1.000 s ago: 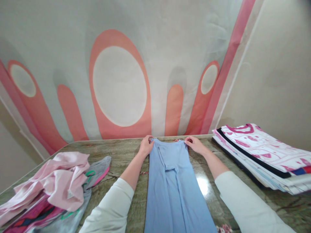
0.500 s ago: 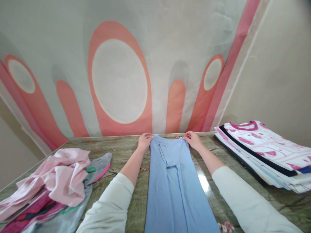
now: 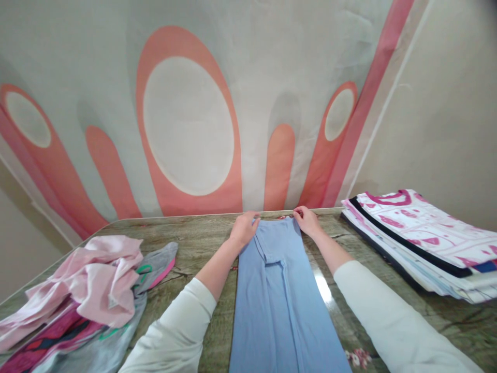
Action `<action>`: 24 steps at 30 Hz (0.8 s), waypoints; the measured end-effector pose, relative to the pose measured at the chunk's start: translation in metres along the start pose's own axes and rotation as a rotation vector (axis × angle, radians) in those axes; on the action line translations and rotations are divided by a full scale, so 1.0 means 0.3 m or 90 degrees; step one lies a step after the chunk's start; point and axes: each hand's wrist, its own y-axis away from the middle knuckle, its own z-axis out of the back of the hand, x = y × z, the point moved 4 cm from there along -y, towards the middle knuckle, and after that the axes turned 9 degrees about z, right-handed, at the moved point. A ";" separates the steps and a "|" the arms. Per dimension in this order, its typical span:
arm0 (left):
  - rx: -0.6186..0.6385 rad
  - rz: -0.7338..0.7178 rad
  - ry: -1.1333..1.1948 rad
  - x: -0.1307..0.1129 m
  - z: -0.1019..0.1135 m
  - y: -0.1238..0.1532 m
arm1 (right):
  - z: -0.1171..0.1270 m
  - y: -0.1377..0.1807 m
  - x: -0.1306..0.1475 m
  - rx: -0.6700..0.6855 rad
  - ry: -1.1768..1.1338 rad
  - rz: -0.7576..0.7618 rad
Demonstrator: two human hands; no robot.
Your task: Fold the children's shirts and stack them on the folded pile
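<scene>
A light blue shirt (image 3: 252, 311) lies lengthwise on the table in front of me, with its sleeves folded in over the body. Its far edge reaches close to the back of the table, and its near end runs out of the picture. At the far left corner my left hand (image 3: 244, 228) is closed on the cloth, with the fingertips partly over the edge. My right hand (image 3: 308, 221) pinches the far right corner between thumb and fingers.
On the left lies a loose heap with a pink garment (image 3: 104, 280) and a grey one (image 3: 155, 264). A stack of folded clothes (image 3: 427, 228) stands on the right. Behind the wood-patterned table (image 3: 194, 243) rises a wall with a pink-and-white pattern (image 3: 190, 124).
My left hand has shifted right and inward along the shirt's far edge, covering the left corner. My right hand stays at its corner. The view has moved slightly.
</scene>
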 end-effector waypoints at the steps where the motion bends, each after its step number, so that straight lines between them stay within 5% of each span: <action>1: 0.051 -0.049 -0.013 -0.047 -0.020 0.015 | 0.002 0.002 0.001 0.006 -0.006 0.006; 7: 0.263 -0.185 -0.079 -0.194 -0.117 0.114 | -0.002 0.005 0.007 0.025 -0.020 0.032; 17: 0.267 -0.167 -0.139 -0.166 -0.144 0.136 | 0.051 0.011 0.068 -0.032 0.062 0.019; 20: 0.260 -0.151 -0.136 -0.158 -0.151 0.131 | 0.041 0.045 0.144 0.010 0.060 0.070; 24: 0.253 -0.150 -0.132 -0.148 -0.163 0.125 | -0.021 0.109 0.213 0.214 0.099 0.148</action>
